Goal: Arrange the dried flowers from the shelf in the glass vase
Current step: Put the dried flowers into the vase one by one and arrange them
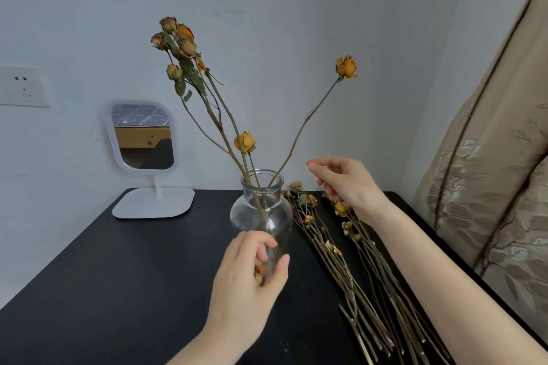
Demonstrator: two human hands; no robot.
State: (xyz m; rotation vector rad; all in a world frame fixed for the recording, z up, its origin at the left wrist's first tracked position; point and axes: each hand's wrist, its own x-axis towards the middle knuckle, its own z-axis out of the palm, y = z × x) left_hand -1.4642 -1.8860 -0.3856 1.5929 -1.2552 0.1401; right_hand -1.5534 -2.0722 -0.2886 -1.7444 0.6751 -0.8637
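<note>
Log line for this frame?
left hand: grips glass vase | right hand: holds nothing, over loose dried flowers | placed flowers: several, in vase

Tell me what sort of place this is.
Probably a bedroom: a white makeup mirror on the black table reflects what looks like a wooden bed and mattress, and a patterned beige curtain hangs at the right.
</note>
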